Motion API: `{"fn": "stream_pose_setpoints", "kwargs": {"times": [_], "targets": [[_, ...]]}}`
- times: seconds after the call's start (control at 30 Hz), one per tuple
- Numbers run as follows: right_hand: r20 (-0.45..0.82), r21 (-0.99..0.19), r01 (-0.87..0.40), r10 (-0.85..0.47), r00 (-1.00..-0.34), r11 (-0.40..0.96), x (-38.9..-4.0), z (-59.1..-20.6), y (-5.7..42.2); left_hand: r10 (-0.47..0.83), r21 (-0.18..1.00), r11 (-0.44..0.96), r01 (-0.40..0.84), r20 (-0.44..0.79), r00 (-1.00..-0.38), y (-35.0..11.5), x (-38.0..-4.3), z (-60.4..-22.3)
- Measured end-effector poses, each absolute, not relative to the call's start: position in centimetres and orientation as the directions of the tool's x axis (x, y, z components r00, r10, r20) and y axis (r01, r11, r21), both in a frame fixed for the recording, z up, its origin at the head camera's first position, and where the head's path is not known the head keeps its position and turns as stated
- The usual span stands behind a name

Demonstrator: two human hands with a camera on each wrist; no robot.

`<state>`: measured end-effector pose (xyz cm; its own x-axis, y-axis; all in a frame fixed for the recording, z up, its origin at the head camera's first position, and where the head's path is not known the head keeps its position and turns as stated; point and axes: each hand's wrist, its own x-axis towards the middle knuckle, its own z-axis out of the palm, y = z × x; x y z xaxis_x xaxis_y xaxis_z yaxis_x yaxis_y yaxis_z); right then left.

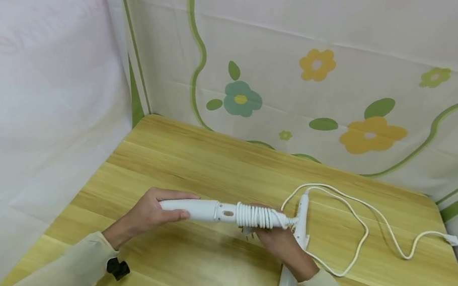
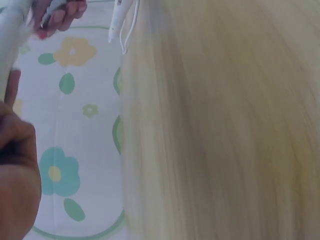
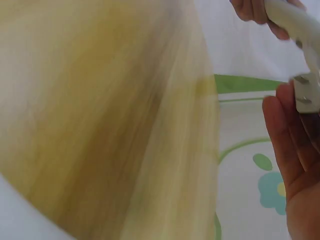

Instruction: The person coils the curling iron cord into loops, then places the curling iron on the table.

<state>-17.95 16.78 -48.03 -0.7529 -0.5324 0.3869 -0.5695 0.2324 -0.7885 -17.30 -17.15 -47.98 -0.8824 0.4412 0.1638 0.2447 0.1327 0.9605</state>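
Observation:
A white hair styling iron [image 1: 194, 207] is held level above the table, its white cord [image 1: 259, 217] wound in tight coils round the handle. My left hand [image 1: 155, 209] grips the smooth end, thumb along the near side. At the coiled end, my right hand [image 1: 274, 238] holds the handle from beneath, mostly hidden behind the coils. In the right wrist view its visible fingers [image 3: 280, 120] are fairly straight, and the cord's plug [image 3: 306, 92] sits against them; its thumb is out of that view. A second white styling iron [image 1: 289, 279] lies under my right forearm.
The second iron's loose cord [image 1: 367, 234] loops over the right side of the wooden table [image 1: 190, 156] and ends in a white plug [image 1: 452, 239] near the right edge. A flower-printed cloth [image 1: 276, 33] hangs behind, and a plain white sheet [image 1: 33, 103] hangs on the left.

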Motion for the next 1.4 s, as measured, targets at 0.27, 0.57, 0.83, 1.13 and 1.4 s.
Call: {"fn": "stream_pose_setpoints", "kwargs": {"times": [0.27, 0.57, 0.83, 1.13, 1.4], "targets": [[0.085, -0.974, -0.150, -0.339, -0.937, 0.171, -17.5, -47.6, 15.4, 0.293, 0.949, 0.196, 0.248, 0.185, -0.938, -15.9, -17.4, -47.9], [0.027, -0.938, -0.108, -0.241, -0.970, 0.330, -19.3, -47.2, 15.8, 0.202, 0.932, 0.290, 0.218, 0.163, -0.966, -14.0, -17.7, -48.0], [-0.001, -0.887, -0.082, -0.179, -0.984, 0.455, -20.8, -47.2, 16.0, 0.210, 0.774, 0.494, 0.397, 0.337, -0.918, -12.6, -18.2, -48.4], [0.017, -0.821, -0.136, -0.214, -0.977, 0.555, -22.2, -47.4, 15.5, 0.156, 0.703, 0.641, 0.308, 0.273, -0.949, -12.5, -19.7, -48.6], [0.025, -0.782, -0.156, -0.219, -0.975, 0.603, -22.8, -48.4, 14.8, 0.194, 0.644, 0.706, 0.296, 0.226, -0.955, -12.4, -20.5, -49.0]]}}
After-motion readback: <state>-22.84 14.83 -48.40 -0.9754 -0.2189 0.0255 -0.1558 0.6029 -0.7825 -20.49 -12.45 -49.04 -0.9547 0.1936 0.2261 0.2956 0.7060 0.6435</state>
